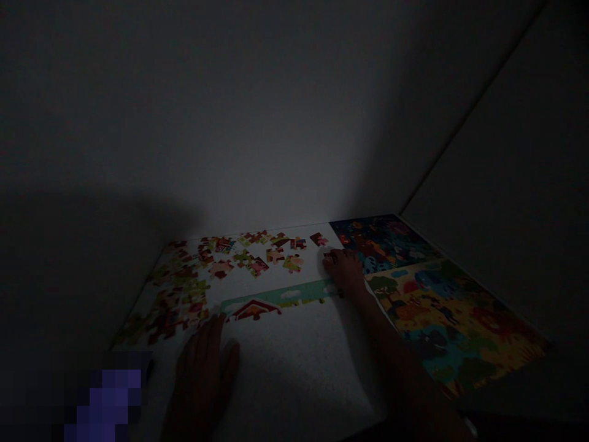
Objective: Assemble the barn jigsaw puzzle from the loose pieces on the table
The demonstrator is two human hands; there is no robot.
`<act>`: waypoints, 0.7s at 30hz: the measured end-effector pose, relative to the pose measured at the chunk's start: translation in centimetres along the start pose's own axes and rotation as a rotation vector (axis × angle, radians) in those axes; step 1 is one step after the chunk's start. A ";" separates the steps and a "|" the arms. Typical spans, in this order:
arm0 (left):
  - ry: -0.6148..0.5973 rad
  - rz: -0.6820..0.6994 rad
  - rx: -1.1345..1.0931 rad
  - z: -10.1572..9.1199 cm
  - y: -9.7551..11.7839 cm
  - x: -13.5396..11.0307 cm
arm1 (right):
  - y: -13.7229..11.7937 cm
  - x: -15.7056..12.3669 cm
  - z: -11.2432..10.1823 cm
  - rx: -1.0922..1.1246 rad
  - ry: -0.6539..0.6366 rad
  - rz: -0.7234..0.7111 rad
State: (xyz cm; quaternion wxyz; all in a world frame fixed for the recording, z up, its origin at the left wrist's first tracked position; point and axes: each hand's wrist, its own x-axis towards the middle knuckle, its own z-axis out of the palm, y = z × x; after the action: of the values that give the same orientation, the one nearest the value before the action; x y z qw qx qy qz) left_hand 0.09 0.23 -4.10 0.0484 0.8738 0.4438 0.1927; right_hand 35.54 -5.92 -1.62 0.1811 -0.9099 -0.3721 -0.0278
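My left hand (205, 362) lies flat on the white table (294, 368), its thumb apart from the fingers. Its fingertips are beside the left end of a partly joined jigsaw strip (299, 294), which shows pale green sky and a red roof. Beyond the strip's right end, my right hand (344, 267) bends its fingers down around a small dark red puzzle piece (327, 258), partly hidden by them. Another loose puzzle piece (318, 239) lies just past those fingers. The light is very dim, so fine detail is hard to make out.
Many loose puzzle pieces (184, 294) are spread along the table's left and back. On the right lie a dark blue finished puzzle (381, 242) and a yellow animal puzzle (455, 325). A pale wall (276, 123) rises behind the table. The lower left corner is pixelated.
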 end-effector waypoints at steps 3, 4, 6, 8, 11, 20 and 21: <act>0.002 0.007 0.002 0.1 0.0 0.0 | 0.4 0.3 0.4 0.061 0.011 -0.052; 0.003 0.004 0.003 0.1 0.0 0.0 | 0.5 0.4 0.5 0.090 0.013 -0.079; 0.010 -0.003 0.009 0.1 -0.1 0.0 | 0.8 0.7 0.7 0.160 0.006 -0.146; 0.017 0.005 0.014 0.0 -0.1 0.0 | 1.0 0.9 0.8 0.238 -0.017 -0.223; 0.028 0.044 0.016 0.1 -0.3 0.0 | 0.9 1.0 0.7 0.326 -0.054 -0.287; 0.017 0.034 0.037 0.4 -0.7 0.1 | 1.9 1.1 0.7 0.459 -0.057 -0.216; 0.014 0.033 0.033 0.3 -0.7 0.1 | 2.3 1.2 0.7 0.436 -0.043 -0.200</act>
State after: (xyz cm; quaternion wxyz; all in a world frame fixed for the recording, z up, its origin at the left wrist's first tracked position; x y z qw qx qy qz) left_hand -0.25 0.73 -4.56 0.0279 0.8803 0.4328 0.1924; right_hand 37.89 -6.37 -2.74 0.3616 -0.8083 -0.4614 0.0548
